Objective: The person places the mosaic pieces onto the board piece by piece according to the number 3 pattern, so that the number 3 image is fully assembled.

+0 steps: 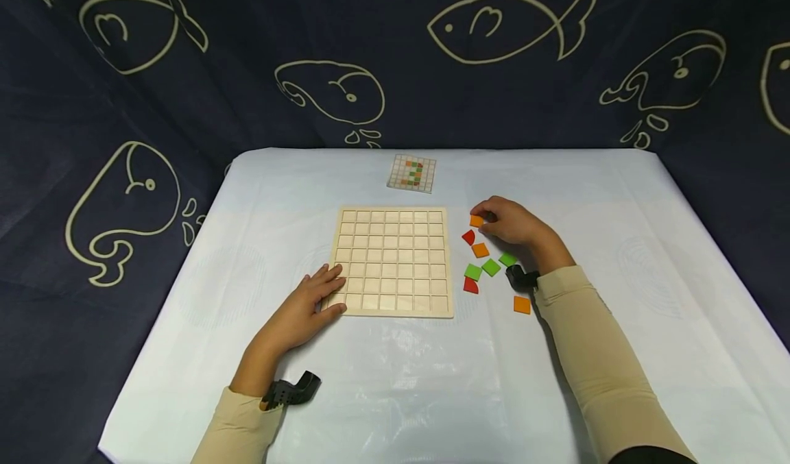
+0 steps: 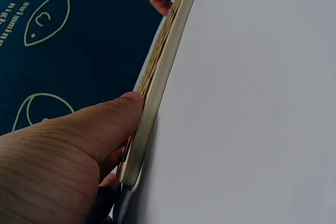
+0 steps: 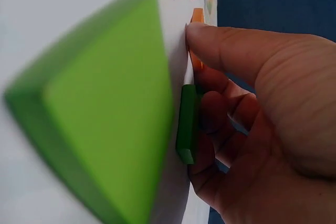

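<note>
My left hand point(image 1: 311, 303) rests on the left front corner of a square wooden grid board point(image 1: 390, 262), fingers over its left edge. In the left wrist view the thumb point(image 2: 118, 116) lies along the board's side. To the right of the board, my right hand point(image 1: 512, 221) pinches an orange square tile point(image 1: 476, 221) between thumb and fingertips, close over the table. In the right wrist view a green tile point(image 3: 187, 124) shows right by the curled fingers. Below the hand lie a red quarter-round tile point(image 1: 469, 237) and another orange square point(image 1: 480, 250).
Green squares point(image 1: 491, 266), a second red quarter-round point(image 1: 471, 285) and an orange square point(image 1: 521, 304) lie nearer the front. A pattern card point(image 1: 412, 173) with a coloured grid lies behind the board. A white cloth point(image 1: 395, 382) covers the table; a dark fish-print curtain point(image 1: 247, 25) hangs behind.
</note>
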A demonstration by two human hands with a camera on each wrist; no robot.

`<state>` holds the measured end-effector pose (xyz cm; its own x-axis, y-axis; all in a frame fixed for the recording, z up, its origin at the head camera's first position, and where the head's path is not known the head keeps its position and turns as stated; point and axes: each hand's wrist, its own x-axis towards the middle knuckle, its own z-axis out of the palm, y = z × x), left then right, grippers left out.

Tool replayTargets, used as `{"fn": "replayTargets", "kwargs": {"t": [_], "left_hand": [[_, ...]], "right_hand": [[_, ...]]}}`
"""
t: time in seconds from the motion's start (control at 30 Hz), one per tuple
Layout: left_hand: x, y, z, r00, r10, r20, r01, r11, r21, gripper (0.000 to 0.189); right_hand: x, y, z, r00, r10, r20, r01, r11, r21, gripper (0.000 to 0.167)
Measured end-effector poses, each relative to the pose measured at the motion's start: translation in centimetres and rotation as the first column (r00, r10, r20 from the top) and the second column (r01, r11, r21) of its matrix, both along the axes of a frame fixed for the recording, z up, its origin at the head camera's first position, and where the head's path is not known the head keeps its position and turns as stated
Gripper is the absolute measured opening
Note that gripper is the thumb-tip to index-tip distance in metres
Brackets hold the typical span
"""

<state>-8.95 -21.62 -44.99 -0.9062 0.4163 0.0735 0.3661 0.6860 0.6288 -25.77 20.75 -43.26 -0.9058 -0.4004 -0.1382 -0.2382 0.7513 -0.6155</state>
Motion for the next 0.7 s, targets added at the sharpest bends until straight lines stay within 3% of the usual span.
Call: {"fn": "replayTargets", "kwargs": {"t": [0.7], "left_hand": [[-0.06, -0.02, -0.01, 1.000, 0.001, 0.002, -0.001, 1.000, -0.003, 0.054]], "right_hand": [[0.15, -0.18, 0.15, 1.000, -0.005, -0.014, 0.005, 0.999, 0.040, 0.034]]}}
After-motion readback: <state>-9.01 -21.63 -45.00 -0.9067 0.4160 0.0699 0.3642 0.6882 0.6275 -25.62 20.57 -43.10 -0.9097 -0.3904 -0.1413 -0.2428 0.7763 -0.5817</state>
